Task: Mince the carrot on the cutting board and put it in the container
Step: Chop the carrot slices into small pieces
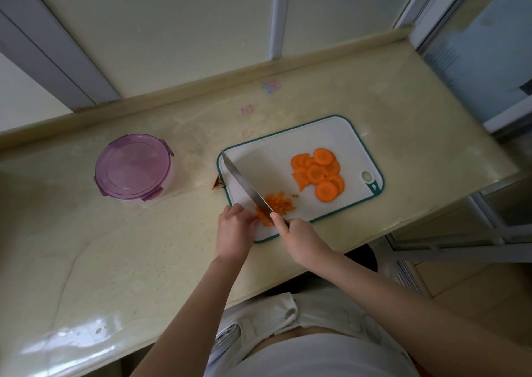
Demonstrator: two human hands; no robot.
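The person stands at a beige counter (121, 255) with a white, green-rimmed cutting board (276, 149) in front of them. The right hand (300, 234) is wrapped tight around the handle of a knife (244, 183), forefinger stretched along the spine. The blade runs away to the far left and its heel is down in a little heap of minced carrot (278, 204) at the board's near edge. The left hand (234, 225) sits just left of the blade with its fingers curled under at the edge of that heap. From here I can't tell whether they pin any carrot or only rest on the board. A pile of round carrot slices (319, 175) lies uncut on the board's right half. The container (134, 167) stands well off to the left, its purple lid clipped on. A carrot end (216, 183) lies on the counter beside the board's left edge.
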